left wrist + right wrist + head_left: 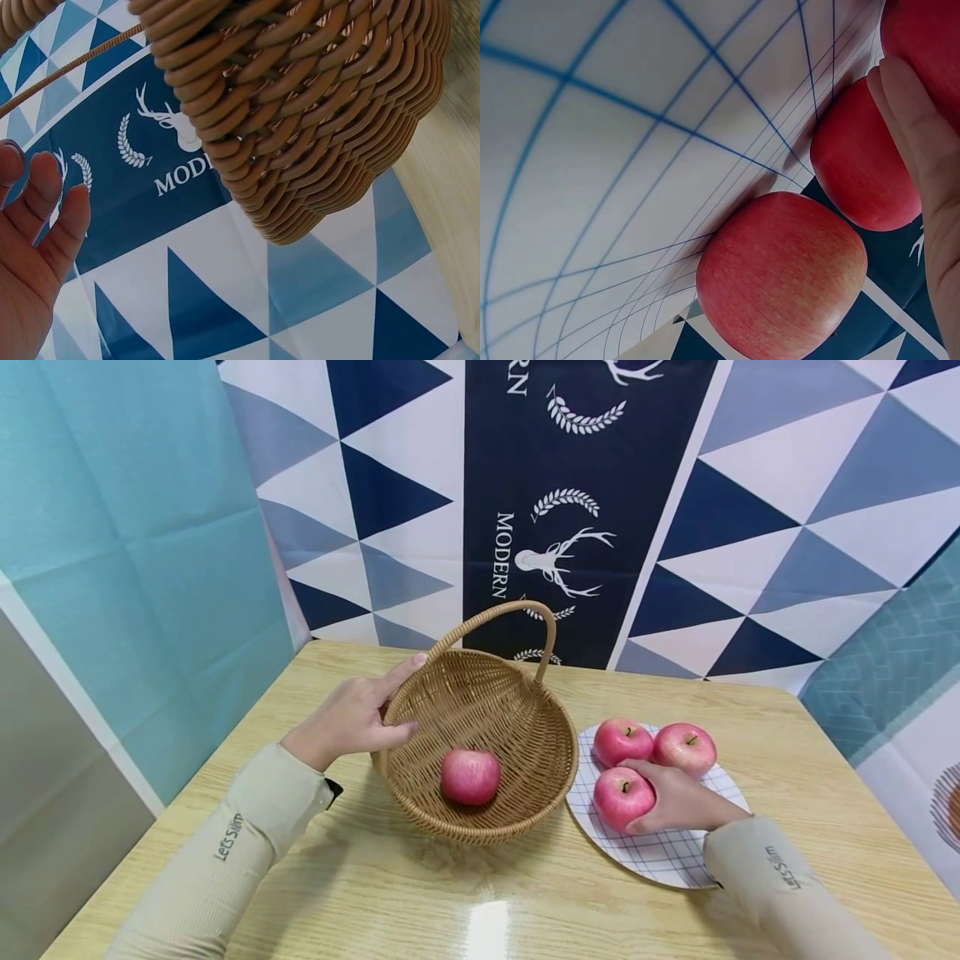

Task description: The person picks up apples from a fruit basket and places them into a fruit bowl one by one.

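Gripping: right hand (678, 799) had its fingers curled round the front apple (622, 799), thumb on the near side.
Front apple: sat between those fingers, above the grid-lined plate (652, 858); couldn't tell if its underside touched.
Left rear apple (621, 742): lay on the plate, just beyond the right fingertips.
Right rear apple (690, 747): also on the plate, just beyond the right knuckles.
Left hand (352, 714): pinched the basket (525, 752) by its rim, thumb inside, index finger stretched along the edge toward the handle (487, 616); other fingers were outside the wicker.
Basket: stood right of the left fingers, mouth leaning toward the person.
Basket apple (470, 776): rested inside, right of and nearer than the left thumb, well left of the right fingers.
Desk (375, 910): pale wood, ran below both sets of fingers.
Backdrop (405, 568): hung well beyond all fingers; triangles, stag head, "MODERN" lettering, turned sideways.
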`<state>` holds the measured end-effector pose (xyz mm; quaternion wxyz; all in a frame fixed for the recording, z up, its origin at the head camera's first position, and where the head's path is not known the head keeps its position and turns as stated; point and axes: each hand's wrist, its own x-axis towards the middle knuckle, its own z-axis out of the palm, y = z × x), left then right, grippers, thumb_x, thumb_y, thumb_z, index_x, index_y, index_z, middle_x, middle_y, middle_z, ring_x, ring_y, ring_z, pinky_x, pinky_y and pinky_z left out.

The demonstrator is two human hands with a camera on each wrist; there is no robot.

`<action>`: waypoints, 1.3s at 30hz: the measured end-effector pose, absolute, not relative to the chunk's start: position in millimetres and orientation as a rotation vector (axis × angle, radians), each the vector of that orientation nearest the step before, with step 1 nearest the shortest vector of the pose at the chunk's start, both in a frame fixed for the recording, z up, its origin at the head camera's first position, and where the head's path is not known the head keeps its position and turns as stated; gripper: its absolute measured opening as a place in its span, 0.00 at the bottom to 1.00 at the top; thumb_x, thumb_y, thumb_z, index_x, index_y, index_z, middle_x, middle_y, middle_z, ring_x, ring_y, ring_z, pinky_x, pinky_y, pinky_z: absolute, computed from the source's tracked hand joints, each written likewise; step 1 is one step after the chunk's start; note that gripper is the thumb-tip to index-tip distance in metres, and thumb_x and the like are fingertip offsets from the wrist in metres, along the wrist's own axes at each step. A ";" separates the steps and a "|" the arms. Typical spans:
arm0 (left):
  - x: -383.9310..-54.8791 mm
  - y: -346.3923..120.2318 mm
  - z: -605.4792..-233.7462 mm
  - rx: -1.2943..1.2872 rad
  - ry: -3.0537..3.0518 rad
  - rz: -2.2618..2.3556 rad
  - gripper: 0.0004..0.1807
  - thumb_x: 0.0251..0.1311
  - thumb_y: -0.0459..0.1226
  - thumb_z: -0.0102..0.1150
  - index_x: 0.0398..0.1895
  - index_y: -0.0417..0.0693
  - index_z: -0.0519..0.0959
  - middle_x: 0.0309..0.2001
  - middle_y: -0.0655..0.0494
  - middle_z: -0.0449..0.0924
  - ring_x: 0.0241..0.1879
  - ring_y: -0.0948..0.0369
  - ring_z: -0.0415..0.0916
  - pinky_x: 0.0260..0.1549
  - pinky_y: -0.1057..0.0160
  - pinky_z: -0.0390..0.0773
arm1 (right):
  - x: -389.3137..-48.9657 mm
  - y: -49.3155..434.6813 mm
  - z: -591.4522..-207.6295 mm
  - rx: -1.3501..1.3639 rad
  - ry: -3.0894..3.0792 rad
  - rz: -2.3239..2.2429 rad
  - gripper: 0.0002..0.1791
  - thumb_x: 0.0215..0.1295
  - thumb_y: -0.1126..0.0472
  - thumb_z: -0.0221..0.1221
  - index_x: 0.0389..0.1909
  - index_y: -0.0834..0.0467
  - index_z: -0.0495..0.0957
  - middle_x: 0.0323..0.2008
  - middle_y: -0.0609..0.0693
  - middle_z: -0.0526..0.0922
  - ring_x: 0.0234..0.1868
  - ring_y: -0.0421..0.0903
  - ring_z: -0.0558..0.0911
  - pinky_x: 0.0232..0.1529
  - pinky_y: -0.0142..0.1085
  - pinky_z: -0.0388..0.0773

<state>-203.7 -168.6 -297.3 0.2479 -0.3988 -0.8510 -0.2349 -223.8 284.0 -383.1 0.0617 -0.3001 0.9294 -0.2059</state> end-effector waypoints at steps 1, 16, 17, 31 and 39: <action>-203.7 -168.6 -297.4 -1.089 -2.321 -0.640 0.42 0.47 0.41 0.59 0.70 0.47 0.58 0.14 0.66 0.53 0.14 0.71 0.49 0.11 0.67 0.59 | -223.7 283.9 -383.4 -0.911 2.809 -0.620 0.37 0.38 0.48 0.71 0.54 0.54 0.73 0.40 0.39 0.78 0.39 0.38 0.76 0.42 0.40 0.77; -204.5 -167.4 -296.4 -1.091 -2.326 -0.649 0.44 0.47 0.40 0.60 0.72 0.50 0.56 0.13 0.65 0.56 0.14 0.70 0.51 0.11 0.67 0.61 | -225.4 287.9 -383.0 -0.948 2.748 -0.646 0.41 0.39 0.50 0.71 0.57 0.59 0.70 0.44 0.45 0.77 0.43 0.42 0.76 0.44 0.44 0.77; -204.5 -167.4 -296.1 -1.088 -2.328 -0.649 0.44 0.47 0.40 0.60 0.71 0.49 0.57 0.13 0.65 0.55 0.14 0.70 0.51 0.11 0.67 0.61 | -225.2 288.1 -383.1 -0.952 2.752 -0.643 0.41 0.39 0.50 0.71 0.57 0.60 0.69 0.44 0.45 0.77 0.43 0.42 0.76 0.45 0.44 0.77; -202.1 -167.6 -294.2 -1.059 -2.395 -0.656 0.42 0.49 0.42 0.59 0.70 0.46 0.58 0.13 0.65 0.56 0.14 0.70 0.52 0.12 0.66 0.61 | -224.3 296.1 -384.2 -0.963 2.669 -0.739 0.44 0.41 0.52 0.71 0.60 0.62 0.66 0.49 0.49 0.75 0.47 0.43 0.74 0.47 0.40 0.76; -199.7 -167.9 -293.6 -1.031 -2.437 -0.660 0.41 0.49 0.42 0.58 0.69 0.42 0.59 0.13 0.65 0.57 0.14 0.68 0.55 0.13 0.65 0.63 | -224.8 299.5 -386.4 -1.011 2.636 -0.770 0.44 0.43 0.52 0.71 0.61 0.62 0.65 0.51 0.51 0.74 0.49 0.43 0.74 0.49 0.39 0.76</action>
